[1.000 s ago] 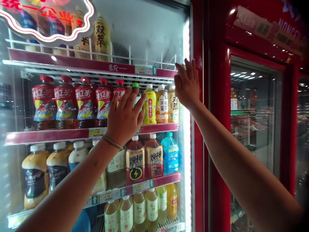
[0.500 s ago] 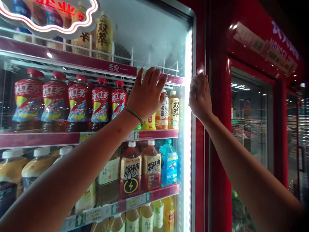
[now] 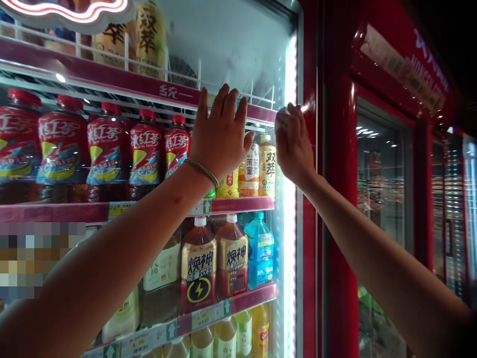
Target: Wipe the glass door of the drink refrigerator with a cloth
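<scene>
My left hand (image 3: 220, 132) is open in front of the lit drinks fridge, fingers spread upward and palm facing the glass door (image 3: 231, 44). It appears to rest flat on the glass, and a thin band (image 3: 201, 170) circles its wrist. To its right, my right hand (image 3: 294, 141) is closed around a pale, crumpled cloth (image 3: 282, 113), only partly visible between the fingers. That hand is by the bright light strip along the door's right side. Behind the hands stand red-capped iced tea bottles (image 3: 108, 144) and a yellow-labelled bottle (image 3: 267, 166).
Lower shelves hold dark energy drink bottles (image 3: 198, 266), a blue bottle (image 3: 259, 251) and several pale ones. A glowing sign (image 3: 89, 15) crosses the upper left. The red door frame (image 3: 311, 238) runs down the right, with another red fridge (image 3: 345, 209) beyond.
My right hand has moved left with the cloth, from the door frame onto the area of the light strip. My left hand stays spread, slightly higher and further left in view.
</scene>
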Motion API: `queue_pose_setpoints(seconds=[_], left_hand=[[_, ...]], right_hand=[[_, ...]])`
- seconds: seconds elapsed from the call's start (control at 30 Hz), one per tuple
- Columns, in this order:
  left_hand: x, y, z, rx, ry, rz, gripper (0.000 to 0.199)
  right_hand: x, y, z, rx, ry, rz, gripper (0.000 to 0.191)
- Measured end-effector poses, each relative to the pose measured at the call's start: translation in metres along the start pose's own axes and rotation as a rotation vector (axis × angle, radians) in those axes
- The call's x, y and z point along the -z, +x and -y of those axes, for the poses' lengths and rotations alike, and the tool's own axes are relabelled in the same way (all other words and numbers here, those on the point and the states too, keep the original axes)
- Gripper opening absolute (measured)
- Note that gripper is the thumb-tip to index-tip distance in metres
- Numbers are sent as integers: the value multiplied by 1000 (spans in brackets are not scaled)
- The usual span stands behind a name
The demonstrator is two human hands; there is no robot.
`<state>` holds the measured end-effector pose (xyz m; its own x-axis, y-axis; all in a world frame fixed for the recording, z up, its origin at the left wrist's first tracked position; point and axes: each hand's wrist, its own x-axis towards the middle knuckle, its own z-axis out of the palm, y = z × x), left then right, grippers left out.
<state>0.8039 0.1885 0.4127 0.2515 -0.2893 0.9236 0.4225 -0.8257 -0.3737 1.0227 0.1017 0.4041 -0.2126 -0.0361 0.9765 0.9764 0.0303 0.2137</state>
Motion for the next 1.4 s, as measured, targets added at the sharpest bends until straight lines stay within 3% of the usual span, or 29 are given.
queue_pose_setpoints(seconds=[0.1,0.27,0.43,0.5,0.63,0.83,1.0,1.1,1.2,1.3,1.4], left_hand=[[2,-1,0,-7,9,6,81],[14,-2,-1,-61,-2,62,87],[19,-5,-1,-111,19,92,98],[20,-5,-3,-99,44,94,99],[24,-5,-11,-73,93,96,94],[32,-5,-22,-63,211,92,80],[35,-4,-27,-54,308,99,75],[36,-4,-28,-43,339,127,77],[34,-5,-25,-43,335,130,85],[30,-6,-20,-40,298,104,91],[26,-7,-17,-39,245,73,95]], right_hand=[[0,11,-3,48,16,28,37],[-2,10,-11,-180,48,-172,31],[-2,11,-1,55,157,-18,34],[0,18,-10,6,152,-3,34],[-1,10,-17,-134,93,-104,37],[-4,9,-6,78,96,-12,41],[1,2,-18,-111,77,-112,41],[0,-8,-6,-69,77,-80,42],[-2,4,-3,15,73,-9,43],[-2,22,-17,-48,50,-13,45],[-4,19,-15,-162,31,-86,47]])
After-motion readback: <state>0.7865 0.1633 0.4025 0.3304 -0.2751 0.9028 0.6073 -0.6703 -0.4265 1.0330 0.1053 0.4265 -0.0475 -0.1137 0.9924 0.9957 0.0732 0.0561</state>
